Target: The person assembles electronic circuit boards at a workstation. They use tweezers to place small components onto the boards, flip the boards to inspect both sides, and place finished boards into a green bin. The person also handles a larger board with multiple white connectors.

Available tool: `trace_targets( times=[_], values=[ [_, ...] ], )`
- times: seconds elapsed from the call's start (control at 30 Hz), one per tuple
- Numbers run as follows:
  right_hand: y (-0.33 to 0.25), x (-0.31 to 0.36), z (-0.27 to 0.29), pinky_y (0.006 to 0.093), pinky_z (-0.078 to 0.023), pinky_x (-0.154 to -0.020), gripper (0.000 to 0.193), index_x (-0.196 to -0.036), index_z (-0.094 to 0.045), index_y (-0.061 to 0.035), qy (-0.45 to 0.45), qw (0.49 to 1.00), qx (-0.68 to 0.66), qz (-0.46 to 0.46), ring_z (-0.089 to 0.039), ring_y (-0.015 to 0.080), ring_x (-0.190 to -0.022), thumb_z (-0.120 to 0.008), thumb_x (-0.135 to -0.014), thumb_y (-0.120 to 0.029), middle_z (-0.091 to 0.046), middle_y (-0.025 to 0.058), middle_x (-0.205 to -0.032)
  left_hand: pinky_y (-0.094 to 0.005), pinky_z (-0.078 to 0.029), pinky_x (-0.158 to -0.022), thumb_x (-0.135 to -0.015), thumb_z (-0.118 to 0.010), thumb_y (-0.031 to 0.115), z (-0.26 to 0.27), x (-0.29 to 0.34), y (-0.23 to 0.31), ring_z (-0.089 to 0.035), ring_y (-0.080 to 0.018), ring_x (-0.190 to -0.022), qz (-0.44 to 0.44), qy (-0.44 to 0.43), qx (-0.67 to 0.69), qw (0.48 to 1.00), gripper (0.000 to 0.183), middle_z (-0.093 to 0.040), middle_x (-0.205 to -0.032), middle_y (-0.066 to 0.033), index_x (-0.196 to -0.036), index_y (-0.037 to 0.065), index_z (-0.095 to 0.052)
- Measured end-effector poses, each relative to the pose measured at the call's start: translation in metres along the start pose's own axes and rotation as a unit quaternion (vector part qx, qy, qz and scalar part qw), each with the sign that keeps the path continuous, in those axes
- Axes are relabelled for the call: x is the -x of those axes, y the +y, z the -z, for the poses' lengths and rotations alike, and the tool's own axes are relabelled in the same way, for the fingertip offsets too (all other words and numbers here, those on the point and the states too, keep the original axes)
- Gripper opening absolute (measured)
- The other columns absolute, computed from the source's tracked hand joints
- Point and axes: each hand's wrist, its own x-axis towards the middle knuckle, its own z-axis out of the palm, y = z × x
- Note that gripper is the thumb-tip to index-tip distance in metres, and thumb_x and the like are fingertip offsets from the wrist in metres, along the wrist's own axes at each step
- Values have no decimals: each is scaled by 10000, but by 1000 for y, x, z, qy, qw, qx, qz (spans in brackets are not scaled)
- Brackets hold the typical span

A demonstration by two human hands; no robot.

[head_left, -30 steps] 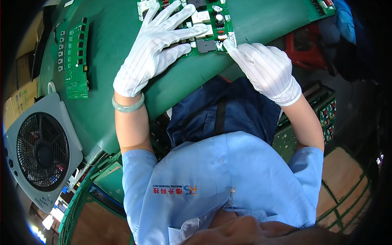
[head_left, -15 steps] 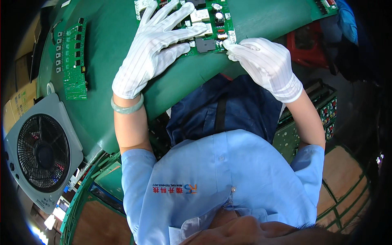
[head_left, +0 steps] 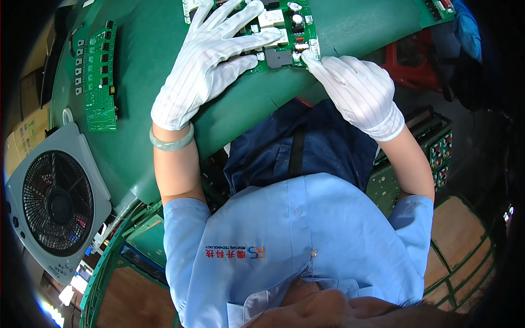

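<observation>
A green circuit board lies at the far edge of the view, carrying white blocks, a black block and small round parts. My left hand, in a white striped glove, rests across its left part with fingers spread, hiding much of that side. At the board's near right corner is my gloved right hand. Its thumb and forefinger are pinched together by a white connector, and the other fingers are curled in. Whatever lies between those fingertips is hidden.
Another green board with a row of black parts lies to the left on the green mat. A grey fan stands at the left edge. Part of a further board shows at the far right, near a red object.
The board has shifted slightly to the right under my left hand. My right hand's fingertips have closed in at the board's corner, with the fingers more curled.
</observation>
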Motion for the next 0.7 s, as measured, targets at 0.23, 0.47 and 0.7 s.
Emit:
trace_targets(
  times=[0.23,0.47,0.7],
  values=[
    [0,1,-1,282,-443,-510,348,-1100,-740,-59,-37,996,-58,-50,-633,150,-704,-700,-754,-72,-678,13,-895,-519,-197,-1219,-818,-741,177,1,1,2,-401,-351,-1422,3,0,2,1000,448,-515,-1496,-84,-1264,180,-707],
    [10,2,-10,313,-506,-555,353,-1120,-718,-83,-10,984,-159,-77,-650,192,-703,-681,-769,-64,-699,30,-888,-528,-212,-1210,-813,-747,174,0,-2,0,-400,-360,-1422,-12,6,16,1000,444,-521,-1491,-89,-1255,163,-710],
    [6,-2,0,288,-476,-558,451,-1164,-717,-54,-10,1000,-19,10,-644,162,-751,-653,-722,-116,-684,29,-915,-532,-217,-1207,-809,-754,182,-1,5,-3,-400,-368,-1421,-4,22,20,1000,437,-523,-1485,-106,-1241,140,-711]
  ],
)
